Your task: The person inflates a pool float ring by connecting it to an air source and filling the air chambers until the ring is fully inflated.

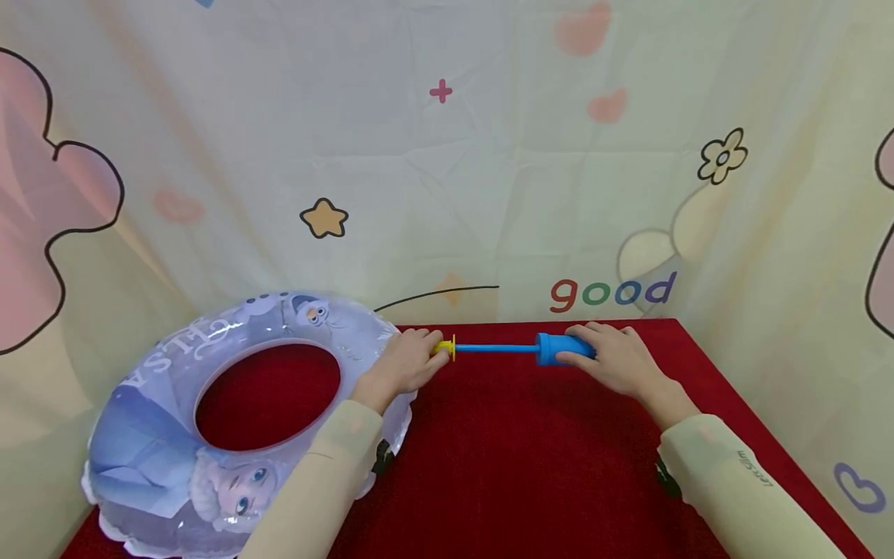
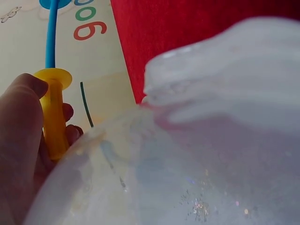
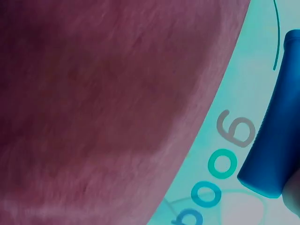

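Note:
A hand pump with a blue barrel (image 1: 552, 349) lies crosswise between my two hands, its thin blue rod (image 1: 496, 348) drawn well out. My left hand (image 1: 408, 359) grips the yellow handle (image 2: 55, 122); in the left wrist view the thumb presses just under the handle's round flange. Around the barrel's far end curl the fingers of my right hand (image 1: 615, 357). In the right wrist view, the barrel (image 3: 276, 122) shows at the right edge, with only a bit of hand. An inflated swim ring (image 1: 154, 396) with cartoon figures sits under and beside my left forearm.
A red cloth (image 1: 531, 466) covers the table. Behind it and along both sides hangs a pale curtain (image 1: 419, 194) printed with hearts, a star and the word "good". The swim ring takes up the table's left part and leans toward the back curtain.

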The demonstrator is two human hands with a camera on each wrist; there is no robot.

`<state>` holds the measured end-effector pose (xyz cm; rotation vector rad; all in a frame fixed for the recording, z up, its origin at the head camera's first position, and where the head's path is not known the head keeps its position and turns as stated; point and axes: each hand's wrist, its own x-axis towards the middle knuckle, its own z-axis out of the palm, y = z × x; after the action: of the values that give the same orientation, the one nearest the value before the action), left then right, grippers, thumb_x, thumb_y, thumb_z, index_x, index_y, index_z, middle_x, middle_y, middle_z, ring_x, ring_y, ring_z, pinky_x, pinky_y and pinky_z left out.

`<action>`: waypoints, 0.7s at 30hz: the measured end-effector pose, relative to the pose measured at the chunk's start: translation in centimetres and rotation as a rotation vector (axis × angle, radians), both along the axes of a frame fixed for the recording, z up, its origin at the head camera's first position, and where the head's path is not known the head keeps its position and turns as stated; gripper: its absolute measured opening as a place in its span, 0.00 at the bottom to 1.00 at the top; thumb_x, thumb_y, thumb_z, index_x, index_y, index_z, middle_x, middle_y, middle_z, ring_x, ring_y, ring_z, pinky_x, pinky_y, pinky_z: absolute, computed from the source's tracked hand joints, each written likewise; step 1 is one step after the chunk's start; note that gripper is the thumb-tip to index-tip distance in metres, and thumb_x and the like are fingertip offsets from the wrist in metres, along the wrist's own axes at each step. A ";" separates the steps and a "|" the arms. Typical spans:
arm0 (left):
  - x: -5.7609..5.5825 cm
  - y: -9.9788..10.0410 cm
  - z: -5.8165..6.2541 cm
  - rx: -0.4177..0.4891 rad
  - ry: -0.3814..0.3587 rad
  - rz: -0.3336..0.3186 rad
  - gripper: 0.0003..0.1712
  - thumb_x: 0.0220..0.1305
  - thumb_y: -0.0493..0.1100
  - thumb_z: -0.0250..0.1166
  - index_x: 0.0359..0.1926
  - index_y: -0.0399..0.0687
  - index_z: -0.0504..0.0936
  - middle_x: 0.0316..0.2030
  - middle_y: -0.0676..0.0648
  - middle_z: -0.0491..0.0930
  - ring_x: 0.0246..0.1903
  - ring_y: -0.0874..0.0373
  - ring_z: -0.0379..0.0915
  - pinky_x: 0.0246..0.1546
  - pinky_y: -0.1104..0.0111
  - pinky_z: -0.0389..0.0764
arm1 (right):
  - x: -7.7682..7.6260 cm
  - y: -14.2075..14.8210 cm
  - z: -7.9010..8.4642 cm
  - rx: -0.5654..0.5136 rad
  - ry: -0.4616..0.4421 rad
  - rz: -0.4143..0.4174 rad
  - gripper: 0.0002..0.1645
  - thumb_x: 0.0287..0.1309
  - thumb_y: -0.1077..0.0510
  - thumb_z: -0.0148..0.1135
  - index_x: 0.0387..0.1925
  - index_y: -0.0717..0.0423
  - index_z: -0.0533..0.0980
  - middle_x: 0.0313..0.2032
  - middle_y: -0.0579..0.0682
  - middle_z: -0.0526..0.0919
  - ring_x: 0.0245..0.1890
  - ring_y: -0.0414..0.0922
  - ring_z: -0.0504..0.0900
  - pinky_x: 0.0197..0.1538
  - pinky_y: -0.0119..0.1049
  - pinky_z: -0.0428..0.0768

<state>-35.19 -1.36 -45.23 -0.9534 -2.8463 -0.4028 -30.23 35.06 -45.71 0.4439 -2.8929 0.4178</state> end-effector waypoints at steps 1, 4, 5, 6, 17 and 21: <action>0.0 0.0 0.0 -0.001 -0.001 -0.002 0.10 0.72 0.49 0.50 0.34 0.52 0.72 0.25 0.52 0.68 0.31 0.54 0.70 0.35 0.60 0.69 | 0.0 -0.3 0.0 0.003 0.004 0.001 0.38 0.65 0.32 0.61 0.64 0.53 0.76 0.60 0.61 0.79 0.56 0.60 0.77 0.53 0.58 0.70; 0.0 0.0 -0.1 0.013 -0.010 -0.008 0.10 0.72 0.48 0.50 0.34 0.51 0.72 0.25 0.52 0.68 0.32 0.53 0.71 0.35 0.60 0.69 | -0.4 -1.6 0.2 0.021 0.023 0.009 0.38 0.64 0.32 0.61 0.65 0.52 0.76 0.61 0.60 0.79 0.58 0.59 0.77 0.55 0.60 0.69; 0.0 0.0 -0.1 0.017 -0.011 -0.012 0.11 0.73 0.48 0.50 0.33 0.51 0.71 0.25 0.51 0.68 0.32 0.53 0.71 0.34 0.60 0.69 | -0.5 -2.2 0.3 0.031 0.031 0.014 0.38 0.64 0.32 0.62 0.65 0.52 0.76 0.61 0.59 0.79 0.58 0.59 0.77 0.55 0.60 0.68; 0.0 0.0 -0.1 0.020 -0.012 -0.015 0.11 0.73 0.47 0.50 0.33 0.51 0.71 0.25 0.51 0.68 0.31 0.53 0.71 0.34 0.60 0.68 | -0.7 -2.9 0.4 0.040 0.040 0.017 0.37 0.64 0.32 0.62 0.65 0.51 0.77 0.61 0.58 0.79 0.58 0.58 0.77 0.56 0.60 0.68; 0.3 -0.2 0.7 0.024 -0.047 -0.023 0.11 0.74 0.47 0.49 0.38 0.49 0.74 0.26 0.51 0.69 0.31 0.55 0.69 0.35 0.60 0.69 | -1.5 -12.2 1.4 0.082 0.063 0.022 0.38 0.63 0.30 0.61 0.65 0.47 0.77 0.54 0.54 0.83 0.52 0.53 0.80 0.53 0.57 0.71; 0.3 -0.2 0.7 0.050 -0.045 -0.022 0.11 0.73 0.48 0.50 0.37 0.49 0.74 0.24 0.52 0.68 0.28 0.56 0.68 0.33 0.62 0.67 | -1.6 -12.7 1.4 0.079 0.055 0.026 0.37 0.63 0.30 0.60 0.65 0.46 0.77 0.53 0.53 0.82 0.52 0.52 0.80 0.53 0.56 0.71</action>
<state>-34.87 -1.56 -44.55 -0.9796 -2.8530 -0.5019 -31.83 22.41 -44.28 0.4972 -2.8603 0.2917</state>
